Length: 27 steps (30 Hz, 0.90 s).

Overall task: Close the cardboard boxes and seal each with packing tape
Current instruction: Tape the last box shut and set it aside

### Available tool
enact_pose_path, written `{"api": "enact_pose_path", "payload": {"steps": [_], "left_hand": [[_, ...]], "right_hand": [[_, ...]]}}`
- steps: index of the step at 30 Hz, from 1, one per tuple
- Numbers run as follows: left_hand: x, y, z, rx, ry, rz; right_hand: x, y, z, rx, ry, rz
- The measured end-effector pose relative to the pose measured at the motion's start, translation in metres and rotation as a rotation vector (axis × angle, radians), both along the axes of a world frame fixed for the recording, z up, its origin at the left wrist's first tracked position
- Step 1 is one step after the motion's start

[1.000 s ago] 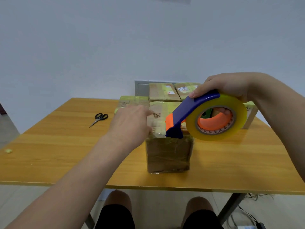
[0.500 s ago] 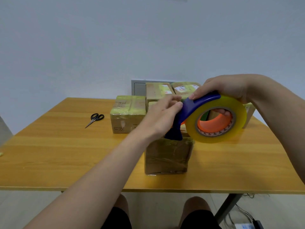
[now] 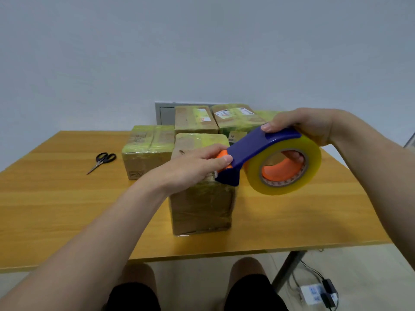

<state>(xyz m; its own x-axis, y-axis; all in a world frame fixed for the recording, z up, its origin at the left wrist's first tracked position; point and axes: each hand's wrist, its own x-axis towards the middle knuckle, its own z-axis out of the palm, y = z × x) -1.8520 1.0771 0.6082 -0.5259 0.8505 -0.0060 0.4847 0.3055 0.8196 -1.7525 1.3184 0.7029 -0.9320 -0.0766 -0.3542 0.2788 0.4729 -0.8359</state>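
At the far left of the bench lay a pair of black scissors, blades together, well apart from everything else. To their right stood a low box wrapped in yellowish tape, just beside the near box. This was a taller carton near the middle of the bench, its top shut and its sides covered in wrinkled tape.

The left hand reached over the top of the near box. Its thumb and fingers were curled, pinching the orange tip of the tape dispenser. Whether it also had the loose tape end could not be told.

Behind it, at the far edge, a plain box and a labelled box sat side by side, both taped shut. A grey wall panel showed just left of them.

The dispenser's blue arm sloped up to the right from above the near box's right top edge. The roll of tape, yellowish on an orange core, hung in the air right of the near box, above the bench.

The right hand gripped the dispenser from above, thumb pressed on the blue arm and fingers curled through the core. On the floor below, at the right, lay a white power strip with cables.
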Motion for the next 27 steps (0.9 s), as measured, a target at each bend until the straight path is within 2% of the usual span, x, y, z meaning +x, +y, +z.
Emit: {"api": "enact_pose_path", "payload": {"steps": [4, 9, 11, 16, 20, 23, 27], "left_hand": [[0.006, 0.008, 0.002, 0.000, 0.020, 0.039], [0.010, 0.020, 0.010, -0.201, 0.329, 0.027], [0.007, 0.022, 0.015, -0.266, 0.352, 0.018], [-0.006, 0.027, 0.009, -0.248, 0.376, 0.004], [-0.025, 0.021, -0.002, -0.198, 0.278, -0.080], [-0.030, 0.020, -0.001, -0.227, 0.279, -0.115], [-0.024, 0.031, -0.001, -0.281, 0.394, -0.092]], "right_hand": [[0.005, 0.006, 0.009, 0.056, 0.029, 0.027], [0.010, 0.012, 0.012, 0.068, 0.036, 0.020], [0.011, 0.011, 0.014, 0.084, 0.041, 0.008], [0.011, 0.010, 0.018, 0.130, 0.055, 0.012], [0.008, 0.011, 0.011, 0.086, 0.062, 0.028], [0.007, 0.015, 0.007, 0.077, 0.072, 0.036], [0.012, 0.027, 0.011, 0.113, 0.041, -0.009]]}}
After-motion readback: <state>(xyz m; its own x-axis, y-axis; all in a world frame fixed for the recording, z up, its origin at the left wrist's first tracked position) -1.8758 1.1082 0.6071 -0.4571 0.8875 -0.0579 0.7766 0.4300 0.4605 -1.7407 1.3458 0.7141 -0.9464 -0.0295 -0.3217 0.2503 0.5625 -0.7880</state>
